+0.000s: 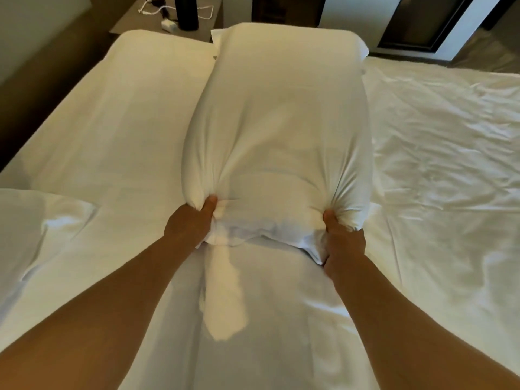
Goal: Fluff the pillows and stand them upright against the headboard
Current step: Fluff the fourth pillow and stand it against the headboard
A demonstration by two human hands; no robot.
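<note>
Head view shows a white pillow [278, 130] lying lengthwise on the bed sheet [439, 153], its far end reaching the mattress edge. Left hand [189, 224] clenches the pillow's near-left corner, thumb on top, fingers buried in bunched fabric. Right hand [343, 243] grips the near-right corner the same way, its fingers hidden underneath. A second pillow [39, 229] is cut off at the left edge. Beyond the bed, white cables [171, 12] on a nightstand [208, 26] are hard to make out.

The pillow [281, 130] is soft white cloth, matt, bunching into creases at the near end. The bed sheet [439, 153] is smooth white fabric, crinkled with a slight sheen. Nightstand [140, 25] looks like matt wood, I think.
</note>
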